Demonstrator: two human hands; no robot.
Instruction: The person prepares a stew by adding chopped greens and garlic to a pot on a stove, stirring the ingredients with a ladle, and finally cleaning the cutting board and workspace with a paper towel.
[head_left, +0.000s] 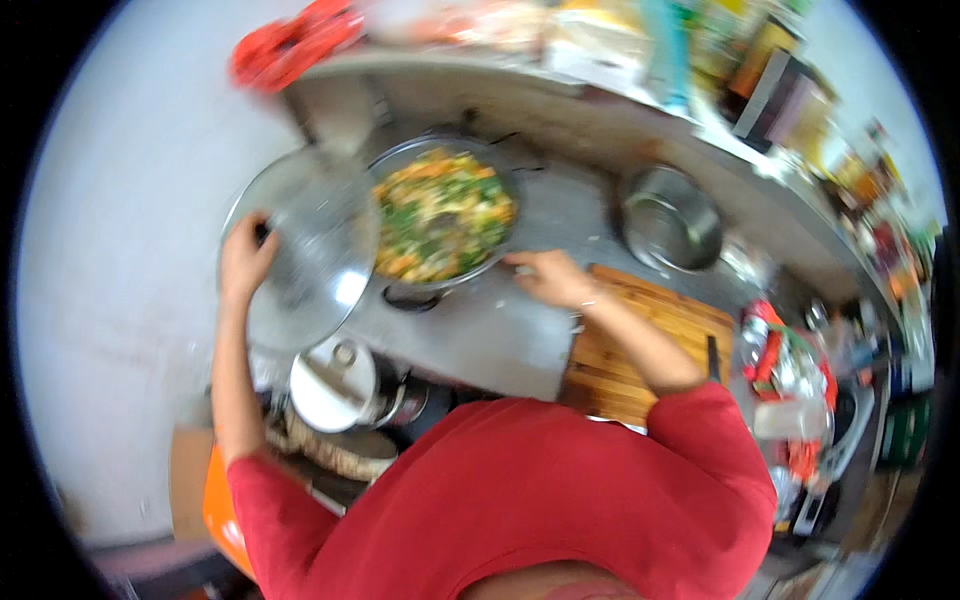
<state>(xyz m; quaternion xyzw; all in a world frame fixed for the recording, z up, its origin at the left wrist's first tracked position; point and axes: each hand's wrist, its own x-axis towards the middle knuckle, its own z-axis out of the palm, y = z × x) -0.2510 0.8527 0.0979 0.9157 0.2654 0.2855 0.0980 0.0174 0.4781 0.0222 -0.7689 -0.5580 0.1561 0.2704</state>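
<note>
My left hand (247, 255) grips the dark knob of a large glass pot lid (311, 262), which is tilted beside the left rim of a wide pan. Chopped food in green, orange and yellow fills the pan (442, 214), and a dark loop handle (411, 298) sticks out at its near side. At the pan's right rim is my right hand (551, 277), with the index finger stretched towards the edge and the thumb apart from it. Blur hides whether that fingertip touches the rim. Nothing shows in the right hand.
An empty metal pot (670, 218) stands on the metal counter (480, 330) at the right. Nearer lies a wooden cutting board (667, 300) with a dark-handled tool (712, 358) at its edge. A white-lidded container (334, 386) sits below the counter. Packages and bottles crowd the ledge (600, 105) behind.
</note>
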